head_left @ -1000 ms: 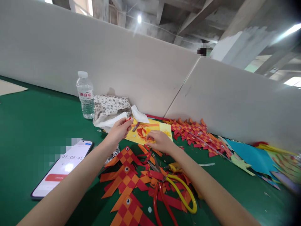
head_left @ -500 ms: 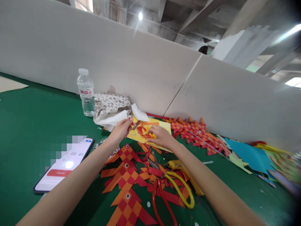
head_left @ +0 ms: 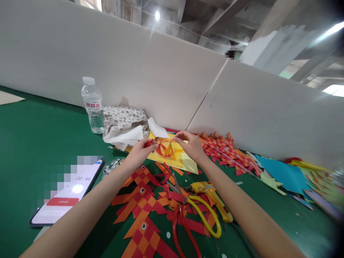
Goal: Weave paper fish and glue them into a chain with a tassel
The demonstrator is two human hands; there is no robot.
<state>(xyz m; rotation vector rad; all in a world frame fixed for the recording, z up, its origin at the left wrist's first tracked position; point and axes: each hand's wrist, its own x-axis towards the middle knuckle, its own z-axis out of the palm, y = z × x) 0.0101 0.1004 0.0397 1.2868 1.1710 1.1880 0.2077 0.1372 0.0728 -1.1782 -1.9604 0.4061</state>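
Head view: a red bundle [head_left: 148, 143] is being pinched by the left hand [head_left: 140, 152], while a thin red strand [head_left: 170, 141] is caught between thumb and finger of the right hand [head_left: 191, 146]. Both are held over a yellow sheet [head_left: 172, 163], beyond the checkered paper fish [head_left: 145, 205] and scissors [head_left: 185, 201].

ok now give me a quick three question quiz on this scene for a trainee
1. True or false: the bottle stands on the green table.
2. Which lies just to the right of the scissors: a) phone, b) glue gun, c) bottle?
3. Fill in the colour: the left hand holds a small ____ piece.

Key: 1 true; 2 b; 3 red.
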